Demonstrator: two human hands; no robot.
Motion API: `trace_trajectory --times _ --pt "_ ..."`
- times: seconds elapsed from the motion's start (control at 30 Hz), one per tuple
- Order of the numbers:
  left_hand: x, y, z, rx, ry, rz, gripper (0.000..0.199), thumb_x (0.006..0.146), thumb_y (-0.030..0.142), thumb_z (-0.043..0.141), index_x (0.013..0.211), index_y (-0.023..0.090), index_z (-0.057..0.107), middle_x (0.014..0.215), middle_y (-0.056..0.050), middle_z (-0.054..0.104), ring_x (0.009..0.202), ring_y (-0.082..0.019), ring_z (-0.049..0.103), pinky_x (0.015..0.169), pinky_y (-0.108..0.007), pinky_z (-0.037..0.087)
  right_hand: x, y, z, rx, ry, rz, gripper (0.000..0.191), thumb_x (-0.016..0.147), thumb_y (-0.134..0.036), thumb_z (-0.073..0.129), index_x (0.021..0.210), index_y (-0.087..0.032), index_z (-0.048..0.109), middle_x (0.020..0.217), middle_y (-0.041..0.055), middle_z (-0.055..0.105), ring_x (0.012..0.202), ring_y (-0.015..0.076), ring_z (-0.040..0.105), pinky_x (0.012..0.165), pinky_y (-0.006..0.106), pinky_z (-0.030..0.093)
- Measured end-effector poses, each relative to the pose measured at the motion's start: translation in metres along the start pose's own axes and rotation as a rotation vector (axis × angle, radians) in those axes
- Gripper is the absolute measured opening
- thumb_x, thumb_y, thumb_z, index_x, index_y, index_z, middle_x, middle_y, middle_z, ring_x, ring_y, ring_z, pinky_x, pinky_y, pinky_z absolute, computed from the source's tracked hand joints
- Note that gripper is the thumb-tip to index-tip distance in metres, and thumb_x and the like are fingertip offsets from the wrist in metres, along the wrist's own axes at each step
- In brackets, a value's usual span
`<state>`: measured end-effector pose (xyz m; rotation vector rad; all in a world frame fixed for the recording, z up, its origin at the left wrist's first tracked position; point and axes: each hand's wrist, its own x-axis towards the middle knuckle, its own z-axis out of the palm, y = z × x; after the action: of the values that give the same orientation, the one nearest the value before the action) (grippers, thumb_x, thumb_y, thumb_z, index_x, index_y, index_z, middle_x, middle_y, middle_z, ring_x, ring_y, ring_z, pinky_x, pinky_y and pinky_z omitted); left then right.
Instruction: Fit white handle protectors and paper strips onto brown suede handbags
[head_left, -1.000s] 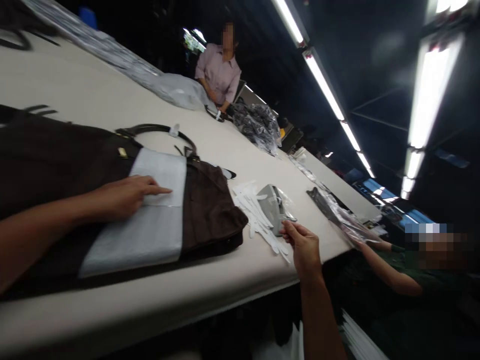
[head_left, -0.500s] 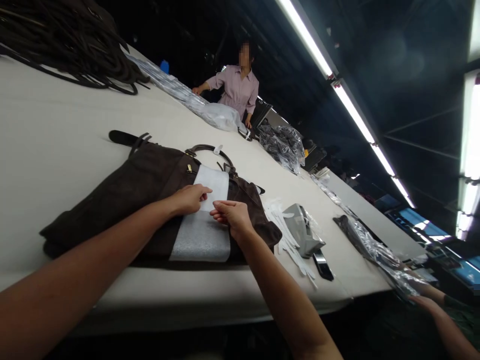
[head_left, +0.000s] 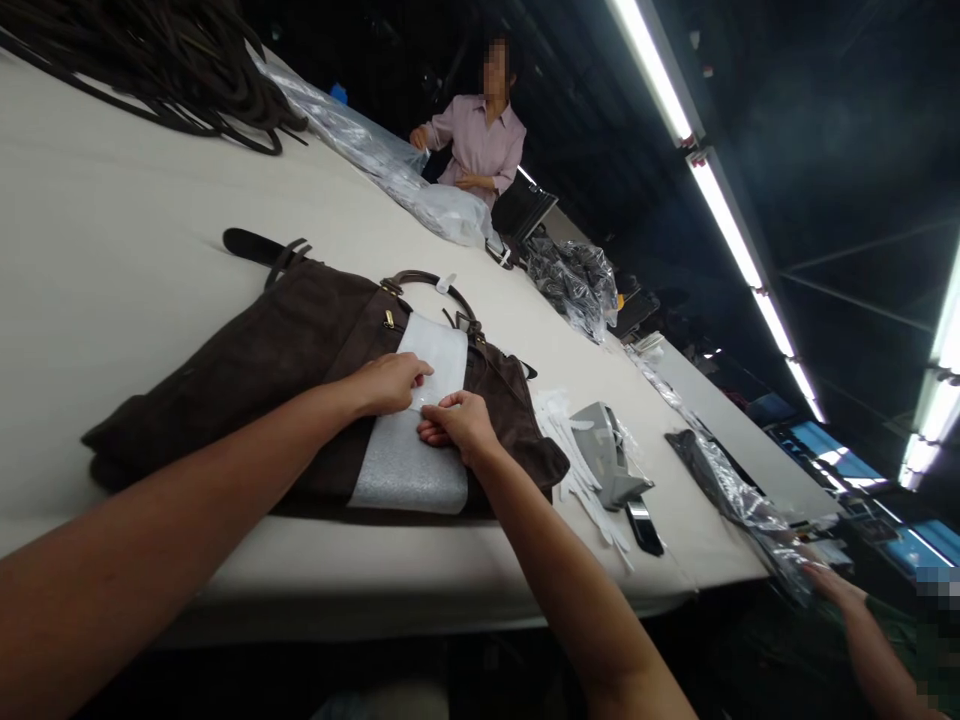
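A dark brown bag point(head_left: 292, 330) lies on the pale table, its curved handle point(head_left: 431, 277) pointing away from me. Around its middle runs a band of white wrapping sheet point(head_left: 412, 465). My left hand point(head_left: 394, 383) rests on the band with its fingers bent together; whether anything is between them is too small to tell. Close beside it, my right hand point(head_left: 454, 422) has thumb and fingers pinched at the overlapping edge of the sheet. A brass-coloured zip pull point(head_left: 388, 319) shows beside the band.
Right of the bag are white strips point(head_left: 574, 470), a grey tape dispenser point(head_left: 604, 450) and a black phone point(head_left: 643, 527). Dark straps point(head_left: 195, 70) lie back left. A person point(head_left: 484, 140) stands across the table beside plastic wrapping point(head_left: 375, 160). Another person's hand point(head_left: 832, 583) touches a plastic-wrapped item at right.
My right hand has moved slightly down against the sheet's edge, its fingers more curled. The person across the table has drawn one hand to the waist. The whole view has shifted slightly.
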<state>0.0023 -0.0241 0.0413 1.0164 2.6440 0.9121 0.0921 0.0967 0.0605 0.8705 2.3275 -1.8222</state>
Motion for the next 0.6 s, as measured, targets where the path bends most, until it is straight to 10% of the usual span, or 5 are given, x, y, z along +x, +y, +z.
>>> trace_trajectory --times 0.6 --pt "0.0 -0.001 0.004 0.101 0.031 -0.009 0.053 0.08 0.037 0.05 0.13 0.021 0.058 0.112 -0.006 0.068 0.105 -0.022 0.063 0.085 -0.029 0.047 -0.043 0.004 -0.042 -0.16 -0.164 -0.167 0.027 0.074 -0.026 0.076 0.073 -0.019 0.05 0.042 -0.0043 0.059 0.032 0.0089 0.049 0.03 0.013 0.033"
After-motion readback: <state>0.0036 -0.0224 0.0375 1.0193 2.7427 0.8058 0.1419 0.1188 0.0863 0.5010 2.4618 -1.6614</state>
